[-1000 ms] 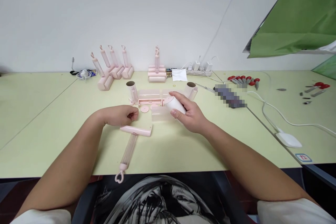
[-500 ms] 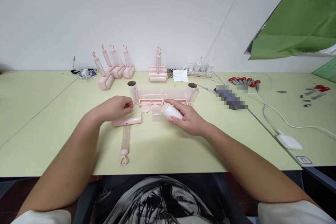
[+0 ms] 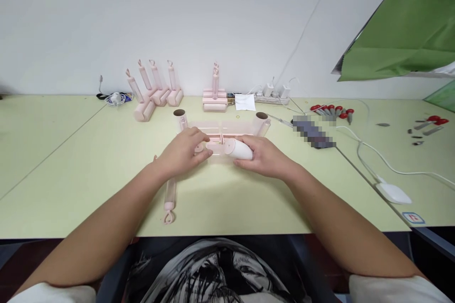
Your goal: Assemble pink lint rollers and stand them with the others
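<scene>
My right hand (image 3: 261,156) grips a white lint roller refill (image 3: 242,150) with a pink cap on its end, held tilted over the middle of the table. To its left, my left hand (image 3: 185,151) has thumb and fingers apart, with nothing visibly held. A pink disc (image 3: 198,148) shows between those fingers. Just right of the fingertips lies a clear plastic cover (image 3: 215,148). Below my left wrist, a clear handle with a pink loop (image 3: 169,206) lies on the table; the pink head at its top is mostly hidden by that hand.
Two rolls with brown cores, one (image 3: 179,113) left and another (image 3: 262,117) right, stand behind my hands. Several pink lint rollers (image 3: 144,109) stand near the wall. Rightward are a phone (image 3: 313,132), red-handled tools (image 3: 330,110), a white cable and a charger (image 3: 394,193).
My left hand has moved right and forward toward the clear cover, its fingers spreading. My right hand has shifted slightly right, turning the refill more level.
</scene>
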{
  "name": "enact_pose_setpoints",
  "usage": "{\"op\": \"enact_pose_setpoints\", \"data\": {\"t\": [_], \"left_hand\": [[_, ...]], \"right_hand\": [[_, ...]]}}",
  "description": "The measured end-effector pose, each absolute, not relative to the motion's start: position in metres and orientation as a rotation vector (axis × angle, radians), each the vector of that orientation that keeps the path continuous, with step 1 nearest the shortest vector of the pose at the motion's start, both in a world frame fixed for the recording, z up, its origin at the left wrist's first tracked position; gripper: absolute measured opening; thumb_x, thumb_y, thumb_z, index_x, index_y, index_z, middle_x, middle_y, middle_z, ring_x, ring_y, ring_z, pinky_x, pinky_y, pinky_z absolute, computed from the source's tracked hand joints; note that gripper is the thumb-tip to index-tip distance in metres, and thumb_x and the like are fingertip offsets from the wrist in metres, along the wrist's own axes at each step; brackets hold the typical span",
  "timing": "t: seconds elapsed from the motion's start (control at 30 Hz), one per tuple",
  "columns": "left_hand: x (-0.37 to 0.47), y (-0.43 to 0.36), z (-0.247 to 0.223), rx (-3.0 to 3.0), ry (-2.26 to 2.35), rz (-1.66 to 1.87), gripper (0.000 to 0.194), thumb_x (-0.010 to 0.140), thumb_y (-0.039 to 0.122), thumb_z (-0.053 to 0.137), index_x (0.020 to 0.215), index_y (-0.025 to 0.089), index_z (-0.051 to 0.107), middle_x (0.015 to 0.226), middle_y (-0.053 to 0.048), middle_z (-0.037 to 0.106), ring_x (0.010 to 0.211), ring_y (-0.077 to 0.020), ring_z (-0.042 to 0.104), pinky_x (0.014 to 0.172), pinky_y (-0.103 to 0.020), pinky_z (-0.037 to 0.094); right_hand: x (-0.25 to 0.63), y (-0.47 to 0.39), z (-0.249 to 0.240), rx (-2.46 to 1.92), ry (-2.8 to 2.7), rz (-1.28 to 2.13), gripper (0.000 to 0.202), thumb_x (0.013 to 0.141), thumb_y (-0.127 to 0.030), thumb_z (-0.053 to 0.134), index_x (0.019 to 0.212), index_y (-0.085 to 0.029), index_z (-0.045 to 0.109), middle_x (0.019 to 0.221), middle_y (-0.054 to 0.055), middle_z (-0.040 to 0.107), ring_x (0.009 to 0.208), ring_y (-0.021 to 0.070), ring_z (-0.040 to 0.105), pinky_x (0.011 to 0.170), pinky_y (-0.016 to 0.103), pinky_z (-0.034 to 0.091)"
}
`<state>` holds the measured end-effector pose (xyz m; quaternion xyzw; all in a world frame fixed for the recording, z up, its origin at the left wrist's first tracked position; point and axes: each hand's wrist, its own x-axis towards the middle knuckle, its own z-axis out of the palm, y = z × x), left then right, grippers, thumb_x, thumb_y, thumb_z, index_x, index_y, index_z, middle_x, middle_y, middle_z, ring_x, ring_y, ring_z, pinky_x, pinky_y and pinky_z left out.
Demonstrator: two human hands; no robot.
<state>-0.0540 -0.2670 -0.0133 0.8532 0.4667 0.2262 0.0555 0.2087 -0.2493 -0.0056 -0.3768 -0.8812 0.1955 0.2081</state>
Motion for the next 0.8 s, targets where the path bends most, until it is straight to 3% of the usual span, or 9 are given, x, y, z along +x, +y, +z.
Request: {"op": "enact_pose_setpoints", "data": {"t": [0.23, 0.47, 0.8], "left_hand": [[-0.023, -0.277, -0.030, 2.765, 1.410, 0.511, 0.035, 0.090, 0.041, 0.061, 0.116, 0.018, 0.063, 0.113, -0.012, 0.059, 0.105, -0.0288, 0.052, 0.091, -0.044, 0.045], [-0.028, -0.267, -0.037, 2.759, 1.469, 0.554, 0.028, 0.091, 0.029, 0.058, 0.116, 0.020, 0.066, 0.111, -0.010, 0.062, 0.104, -0.0272, 0.056, 0.090, -0.043, 0.046], [-0.037, -0.257, -0.040, 2.635, 1.454, 0.621, 0.037, 0.092, 0.037, 0.055, 0.123, 0.019, 0.065, 0.118, -0.012, 0.061, 0.106, -0.0276, 0.060, 0.093, -0.044, 0.048]], "right_hand": [[0.200, -0.255, -0.008, -1.111, -2.563, 0.406, 0.023, 0.078, -0.028, 0.066, 0.099, -0.019, 0.064, 0.098, 0.007, 0.069, 0.087, 0.0237, 0.061, 0.074, 0.033, 0.044], [0.197, -0.252, -0.015, -1.126, -2.556, 0.428, 0.019, 0.079, -0.028, 0.064, 0.095, -0.019, 0.061, 0.096, 0.006, 0.068, 0.085, 0.0223, 0.060, 0.069, 0.032, 0.041], [0.199, -0.247, -0.016, -1.171, -2.509, 0.505, 0.026, 0.080, -0.032, 0.064, 0.103, -0.019, 0.062, 0.101, 0.007, 0.069, 0.087, 0.0239, 0.061, 0.070, 0.032, 0.042]]}}
